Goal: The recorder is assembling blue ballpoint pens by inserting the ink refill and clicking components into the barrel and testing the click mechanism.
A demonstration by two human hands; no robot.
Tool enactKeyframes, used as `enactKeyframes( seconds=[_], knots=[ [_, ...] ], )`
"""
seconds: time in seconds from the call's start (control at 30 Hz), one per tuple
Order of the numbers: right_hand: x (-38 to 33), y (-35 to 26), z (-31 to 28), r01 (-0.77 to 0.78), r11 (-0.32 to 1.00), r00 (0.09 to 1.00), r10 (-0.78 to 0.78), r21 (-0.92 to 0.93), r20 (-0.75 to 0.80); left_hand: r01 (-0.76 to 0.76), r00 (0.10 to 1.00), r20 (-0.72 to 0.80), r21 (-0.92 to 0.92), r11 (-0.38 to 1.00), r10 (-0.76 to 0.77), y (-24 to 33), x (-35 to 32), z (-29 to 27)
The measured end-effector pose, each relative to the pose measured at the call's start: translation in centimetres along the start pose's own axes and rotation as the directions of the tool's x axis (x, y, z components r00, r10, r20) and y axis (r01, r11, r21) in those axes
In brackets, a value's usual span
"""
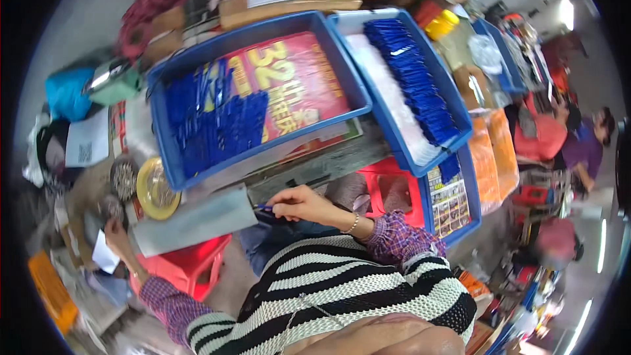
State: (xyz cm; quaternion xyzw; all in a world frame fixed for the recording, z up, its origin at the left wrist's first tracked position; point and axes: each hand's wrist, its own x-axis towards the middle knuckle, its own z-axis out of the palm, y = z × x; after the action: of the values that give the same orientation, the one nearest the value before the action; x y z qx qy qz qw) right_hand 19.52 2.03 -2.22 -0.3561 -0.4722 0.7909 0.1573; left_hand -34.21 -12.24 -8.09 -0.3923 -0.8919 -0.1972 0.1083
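Note:
My right hand [303, 204] is closed in a pinch on a slim blue pen-like piece [265, 208], at the right end of a grey board [194, 222]. My left hand [120, 242] is beyond the board's left end, next to a white paper [105, 253] and near small parts; its fingers are blurred. A large blue tray [263, 172] in front of me holds many slim blue pieces [220, 118] over a pink and yellow printed sheet [309, 79]. To its right, a second blue tray [368, 89] carries a long row of similar blue pieces [414, 82].
A yellow bowl [142, 190] and a dish of small metal-looking parts [124, 179] stand left of the large tray. Red stools [190, 260] sit below the work surface. Orange bags [483, 164] are at right; other people [542, 135] sit farther right.

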Motion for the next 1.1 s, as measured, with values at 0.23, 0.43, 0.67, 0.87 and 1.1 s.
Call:
enactKeyframes(
  seconds=[0.23,0.43,0.67,0.87,1.1],
  knots=[
    [-1.4,0.6,-0.5,0.047,0.999,0.999,-0.048,-0.009,-0.007,0.029,1.0,-0.005,-0.115,0.993,-0.03,3.3,0.2,-1.3],
    [-1.7,0.6,-0.8,0.052,0.998,0.999,-0.052,0.021,0.01,-0.022,0.998,-0.055,-0.114,0.993,0.016,3.9,0.2,-2.3],
    [-1.6,1.3,-1.5,0.048,0.999,0.998,-0.048,0.003,0.046,-0.035,0.998,-0.061,-0.159,0.987,0.026,4.3,0.6,-2.6],
    [-1.9,1.2,-1.7,0.046,0.999,0.998,-0.046,-0.006,0.049,0.0,1.0,-0.029,-0.15,0.989,-0.004,3.4,0.3,-2.2],
    [-1.9,1.6,-1.3,0.066,0.997,0.998,-0.066,0.03,0.003,0.046,0.998,-0.016,-0.321,0.946,-0.054,4.6,0.2,-3.0]
  ],
)
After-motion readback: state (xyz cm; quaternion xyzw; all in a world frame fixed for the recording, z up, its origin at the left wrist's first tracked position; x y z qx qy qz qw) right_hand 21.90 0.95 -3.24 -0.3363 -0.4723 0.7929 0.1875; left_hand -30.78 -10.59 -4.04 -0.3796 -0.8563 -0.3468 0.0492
